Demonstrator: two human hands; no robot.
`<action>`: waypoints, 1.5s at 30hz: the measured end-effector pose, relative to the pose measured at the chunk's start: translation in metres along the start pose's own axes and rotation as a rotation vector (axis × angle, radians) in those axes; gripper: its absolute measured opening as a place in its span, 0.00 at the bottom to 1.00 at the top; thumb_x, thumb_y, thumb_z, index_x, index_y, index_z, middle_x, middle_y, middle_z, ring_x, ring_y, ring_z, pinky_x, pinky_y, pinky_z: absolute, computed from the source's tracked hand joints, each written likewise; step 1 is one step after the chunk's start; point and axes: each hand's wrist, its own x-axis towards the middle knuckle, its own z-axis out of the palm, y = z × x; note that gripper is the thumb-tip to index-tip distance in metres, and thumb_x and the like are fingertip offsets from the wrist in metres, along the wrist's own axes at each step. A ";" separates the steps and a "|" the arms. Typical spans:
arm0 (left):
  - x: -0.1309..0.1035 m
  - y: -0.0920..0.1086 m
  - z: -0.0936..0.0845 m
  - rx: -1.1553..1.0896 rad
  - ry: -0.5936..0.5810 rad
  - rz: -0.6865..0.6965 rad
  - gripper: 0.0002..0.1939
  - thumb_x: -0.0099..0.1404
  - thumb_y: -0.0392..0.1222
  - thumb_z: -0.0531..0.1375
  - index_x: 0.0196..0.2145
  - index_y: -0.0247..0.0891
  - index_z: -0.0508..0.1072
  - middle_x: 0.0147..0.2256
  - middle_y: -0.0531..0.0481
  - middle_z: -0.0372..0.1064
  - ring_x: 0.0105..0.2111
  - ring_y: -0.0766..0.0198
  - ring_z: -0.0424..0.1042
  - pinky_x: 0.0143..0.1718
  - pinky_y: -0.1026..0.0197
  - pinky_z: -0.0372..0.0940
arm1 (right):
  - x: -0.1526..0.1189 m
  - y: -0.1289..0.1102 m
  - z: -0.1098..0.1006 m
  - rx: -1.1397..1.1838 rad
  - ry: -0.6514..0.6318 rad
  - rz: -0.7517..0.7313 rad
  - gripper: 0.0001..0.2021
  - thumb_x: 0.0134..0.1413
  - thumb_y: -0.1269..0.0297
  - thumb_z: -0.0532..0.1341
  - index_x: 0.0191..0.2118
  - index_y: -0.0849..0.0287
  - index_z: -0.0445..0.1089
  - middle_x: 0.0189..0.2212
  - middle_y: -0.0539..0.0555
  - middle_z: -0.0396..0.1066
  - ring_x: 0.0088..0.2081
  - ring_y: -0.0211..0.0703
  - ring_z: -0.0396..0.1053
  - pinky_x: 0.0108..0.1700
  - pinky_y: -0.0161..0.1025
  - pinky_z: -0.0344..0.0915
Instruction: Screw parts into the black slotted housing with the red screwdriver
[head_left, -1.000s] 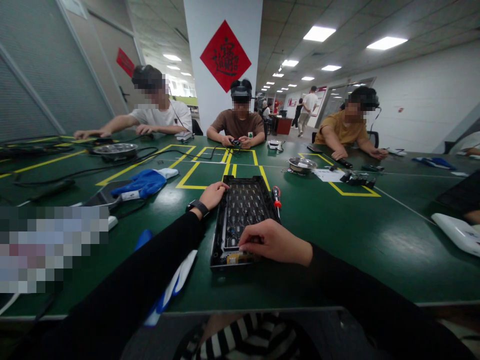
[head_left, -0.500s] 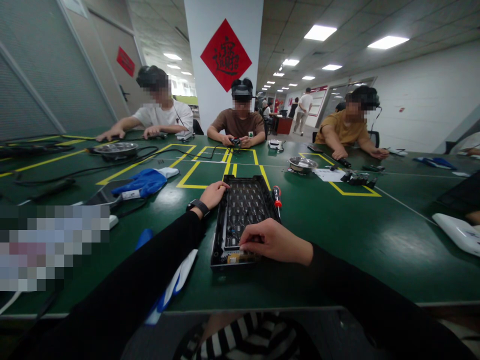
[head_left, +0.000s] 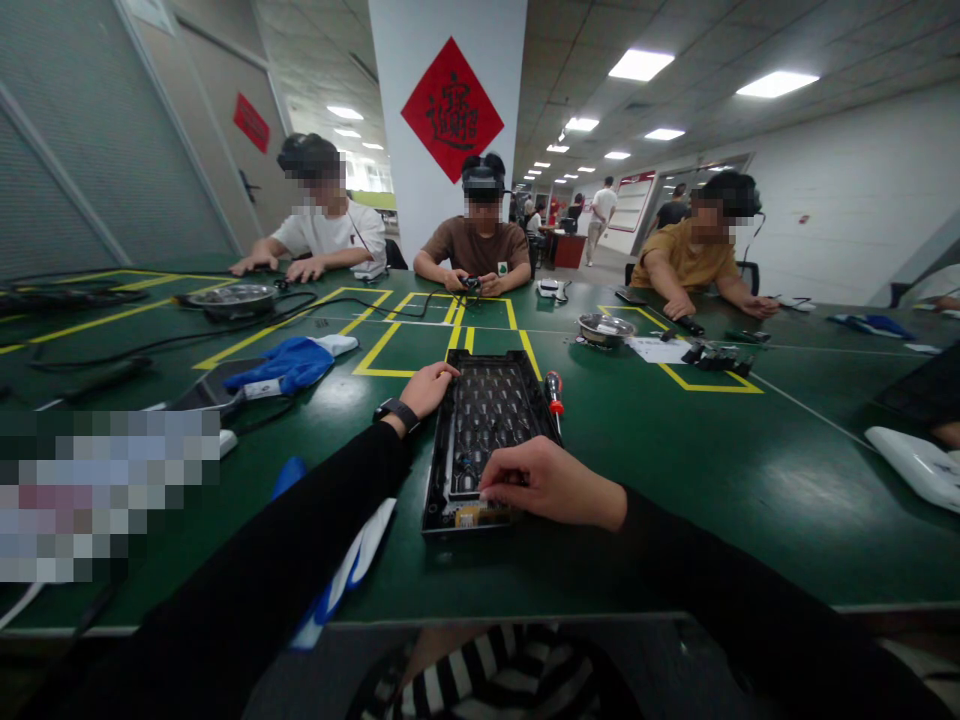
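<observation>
Straight in front of me on the green table lies a shallow black rectangular casing (head_left: 491, 420), its inside filled with rows of shiny, clear, lens-like cells. At its near end a small yellowish part (head_left: 469, 518) and some circuitry show. My left hand (head_left: 427, 388) holds the casing's left rim near the far end, fingers closed over the edge. Over the near right part of the casing is my right hand (head_left: 551, 485), thumb and fingertips pinched together; whatever they grip is too small or hidden. A screwdriver (head_left: 554, 392) with a red and black handle lies along the casing's right side.
Blue-and-white gloves (head_left: 289, 365) lie to the left, with another glove (head_left: 352, 570) under my left forearm. Metal bowls (head_left: 606, 328) and black cables (head_left: 307, 305) are farther back. Three people (head_left: 476, 240) sit across the table. A white device (head_left: 915, 465) is at the right edge.
My hands and the casing stay practically where they were. Across the table, the person at the left has drawn a hand inward; people walking in the background have shifted.
</observation>
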 end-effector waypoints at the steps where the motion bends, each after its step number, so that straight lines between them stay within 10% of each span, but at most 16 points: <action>1: 0.000 0.000 0.000 0.000 0.000 -0.004 0.18 0.58 0.38 0.45 0.37 0.37 0.73 0.39 0.50 0.71 0.40 0.62 0.67 0.43 0.62 0.60 | 0.000 0.000 0.000 0.001 0.001 -0.001 0.09 0.53 0.62 0.57 0.34 0.61 0.69 0.27 0.50 0.70 0.28 0.33 0.65 0.32 0.30 0.59; 39: 0.001 -0.003 0.001 0.007 0.000 0.021 0.18 0.58 0.38 0.45 0.37 0.37 0.73 0.38 0.50 0.71 0.40 0.62 0.67 0.43 0.62 0.60 | 0.000 -0.007 -0.005 -0.017 -0.042 -0.012 0.15 0.57 0.57 0.52 0.36 0.63 0.69 0.27 0.52 0.69 0.27 0.33 0.63 0.31 0.31 0.57; 45: 0.000 0.000 0.000 0.004 0.002 -0.002 0.18 0.57 0.38 0.45 0.37 0.37 0.73 0.39 0.49 0.71 0.40 0.62 0.67 0.43 0.62 0.60 | 0.003 -0.007 -0.011 0.086 0.105 0.060 0.17 0.60 0.58 0.48 0.35 0.64 0.69 0.28 0.52 0.69 0.26 0.32 0.62 0.30 0.31 0.57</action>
